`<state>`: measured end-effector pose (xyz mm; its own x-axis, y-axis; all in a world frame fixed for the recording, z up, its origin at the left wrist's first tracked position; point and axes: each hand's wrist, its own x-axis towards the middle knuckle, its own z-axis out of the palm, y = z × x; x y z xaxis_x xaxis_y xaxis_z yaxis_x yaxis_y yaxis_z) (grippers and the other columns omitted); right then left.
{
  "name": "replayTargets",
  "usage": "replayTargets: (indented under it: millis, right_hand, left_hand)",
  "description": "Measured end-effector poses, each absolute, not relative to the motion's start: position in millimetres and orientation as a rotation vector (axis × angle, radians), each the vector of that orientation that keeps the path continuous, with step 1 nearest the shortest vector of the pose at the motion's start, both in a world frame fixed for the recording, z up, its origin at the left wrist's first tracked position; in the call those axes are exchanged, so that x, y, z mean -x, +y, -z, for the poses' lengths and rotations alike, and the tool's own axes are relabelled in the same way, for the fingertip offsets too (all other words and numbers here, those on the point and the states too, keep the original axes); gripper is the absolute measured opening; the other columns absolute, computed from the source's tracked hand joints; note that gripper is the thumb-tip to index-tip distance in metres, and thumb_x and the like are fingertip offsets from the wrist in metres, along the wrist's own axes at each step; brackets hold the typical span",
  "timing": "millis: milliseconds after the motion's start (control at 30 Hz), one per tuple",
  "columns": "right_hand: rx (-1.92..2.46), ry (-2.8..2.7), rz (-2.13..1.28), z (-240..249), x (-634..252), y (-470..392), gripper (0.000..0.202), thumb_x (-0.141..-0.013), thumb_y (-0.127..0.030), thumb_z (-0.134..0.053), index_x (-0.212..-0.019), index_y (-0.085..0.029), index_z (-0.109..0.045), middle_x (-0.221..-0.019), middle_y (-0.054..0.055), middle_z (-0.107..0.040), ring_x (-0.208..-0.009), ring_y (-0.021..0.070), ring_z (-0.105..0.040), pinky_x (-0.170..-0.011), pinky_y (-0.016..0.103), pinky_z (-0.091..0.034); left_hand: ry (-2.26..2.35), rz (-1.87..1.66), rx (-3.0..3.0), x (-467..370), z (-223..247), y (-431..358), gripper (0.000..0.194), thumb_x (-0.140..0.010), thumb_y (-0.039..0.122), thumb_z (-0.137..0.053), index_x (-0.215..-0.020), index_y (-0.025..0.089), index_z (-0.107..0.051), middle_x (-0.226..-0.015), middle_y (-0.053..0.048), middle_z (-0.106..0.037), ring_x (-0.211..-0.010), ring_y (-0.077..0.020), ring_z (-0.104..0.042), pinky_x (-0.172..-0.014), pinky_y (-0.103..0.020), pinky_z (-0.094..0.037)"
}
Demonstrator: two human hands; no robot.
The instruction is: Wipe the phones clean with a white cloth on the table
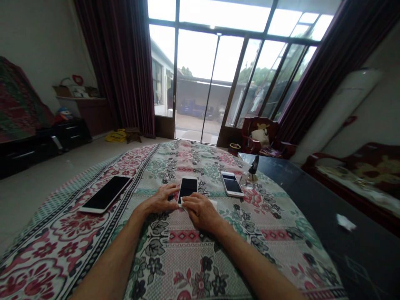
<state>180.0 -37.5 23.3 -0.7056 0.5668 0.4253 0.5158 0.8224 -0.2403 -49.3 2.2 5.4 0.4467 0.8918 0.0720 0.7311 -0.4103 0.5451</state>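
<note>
A smartphone with a dark screen and white frame (188,186) lies flat on the patterned tablecloth in front of me. My left hand (160,200) rests at its left edge, fingers stretched out and thumb apart. On the lower part of the screen, my right hand (202,211) presses down with fingers together over a white tissue or cloth (213,203). Part of that white piece shows beside the hand; the rest is hidden beneath it. To the right lies a second white smartphone (231,184). Further left is a larger white-framed device, a tablet or big phone (106,194).
The tablecloth (200,258) covers a rounded table. A small dark object with a clear base (253,166) stands at the right back. Beside it runs a black table (312,216) bearing a crumpled white piece (346,222). A wooden armchair (250,141) stands near the glass doors.
</note>
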Motion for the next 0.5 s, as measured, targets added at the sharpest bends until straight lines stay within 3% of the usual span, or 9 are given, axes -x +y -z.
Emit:
replayTargets:
  millis: [200,500]
  right_hand:
    - [0.774,-2.555,-0.131,-25.8,-169.5,-36.9,0.019,-0.090,-0.014,-0.048,-0.098,-0.019,-0.064,-0.110,0.004,-0.067,-0.100,0.0167,-0.053,-0.094,0.031,-0.041]
    - [0.775,-2.330,-0.191,-12.1,-190.7,-19.1,0.024,-0.072,-0.002,-0.052,-0.078,-0.018,-0.069,-0.099,0.004,-0.072,-0.086,0.0170,-0.060,-0.086,0.031,-0.046]
  left_hand:
    - [1.325,-0.527,-2.295,52.9,1.0,5.2,0.068,-0.073,0.038,-0.069,-0.137,0.027,-0.048,-0.148,-0.007,-0.039,-0.138,-0.0308,-0.028,-0.114,-0.044,-0.021]
    - [1.313,-0.492,-2.296,52.7,1.0,5.9,0.069,-0.075,0.039,-0.067,-0.139,0.027,-0.045,-0.150,-0.006,-0.035,-0.139,-0.0311,-0.026,-0.114,-0.047,-0.019]
